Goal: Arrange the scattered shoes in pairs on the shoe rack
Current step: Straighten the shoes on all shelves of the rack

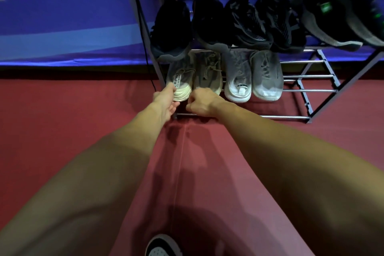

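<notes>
Heel of left cream shoe [179,81] was pinched by left hand [166,101]. Right hand [200,103] was curled against heel of right cream shoe [208,72]; real grip could not be told. Both shoes were laid side by side on lower shelf of shoe rack [301,90], directly ahead of hands, long axes pointed away, heels nearest. Each hand was judged nearer own shoe; straight push inward judged likely.

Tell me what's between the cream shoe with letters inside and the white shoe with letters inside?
One cream lace-up shoe, with the right hand at its heel, shown in the head view.
</notes>
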`<state>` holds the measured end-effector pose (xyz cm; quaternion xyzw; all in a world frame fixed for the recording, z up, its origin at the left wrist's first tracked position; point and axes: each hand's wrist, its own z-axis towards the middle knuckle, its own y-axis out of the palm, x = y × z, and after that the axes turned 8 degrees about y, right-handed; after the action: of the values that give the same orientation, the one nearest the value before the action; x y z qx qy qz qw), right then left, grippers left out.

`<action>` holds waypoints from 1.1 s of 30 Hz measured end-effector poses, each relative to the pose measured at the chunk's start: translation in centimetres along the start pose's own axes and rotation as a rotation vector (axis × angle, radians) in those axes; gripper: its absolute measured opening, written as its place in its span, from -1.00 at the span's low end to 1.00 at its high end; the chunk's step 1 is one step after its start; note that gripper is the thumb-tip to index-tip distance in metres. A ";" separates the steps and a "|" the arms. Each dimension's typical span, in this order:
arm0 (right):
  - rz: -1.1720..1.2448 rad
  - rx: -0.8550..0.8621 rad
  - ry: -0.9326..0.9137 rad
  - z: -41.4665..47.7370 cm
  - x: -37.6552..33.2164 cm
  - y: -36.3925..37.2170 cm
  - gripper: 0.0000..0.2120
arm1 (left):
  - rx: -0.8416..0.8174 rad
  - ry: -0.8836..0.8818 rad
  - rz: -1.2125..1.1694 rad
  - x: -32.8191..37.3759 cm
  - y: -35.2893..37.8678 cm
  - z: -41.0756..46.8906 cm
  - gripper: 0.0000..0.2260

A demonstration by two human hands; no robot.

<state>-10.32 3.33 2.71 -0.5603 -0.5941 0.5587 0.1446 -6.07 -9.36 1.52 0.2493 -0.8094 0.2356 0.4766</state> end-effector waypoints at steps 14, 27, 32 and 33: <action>-0.121 0.195 0.075 -6.7 3.5 -4.8 -0.70 | -0.084 0.036 0.265 2.0 -2.4 -6.0 -0.86; -0.212 0.167 0.132 -9.0 6.7 -6.4 -0.63 | -0.064 0.291 0.508 1.8 1.1 -5.9 -0.61; -0.171 0.265 0.153 -7.7 6.5 -6.8 -0.63 | -0.197 0.253 0.444 2.1 1.7 -6.0 -0.84; -0.185 0.222 0.155 -7.3 6.4 -6.8 -0.59 | -0.217 0.258 0.418 2.2 1.7 -6.0 -0.85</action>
<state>-10.02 14.02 7.83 -0.5251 -0.5650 0.5603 0.3018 -4.12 -4.73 5.87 -0.0081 -0.7964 0.2705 0.5408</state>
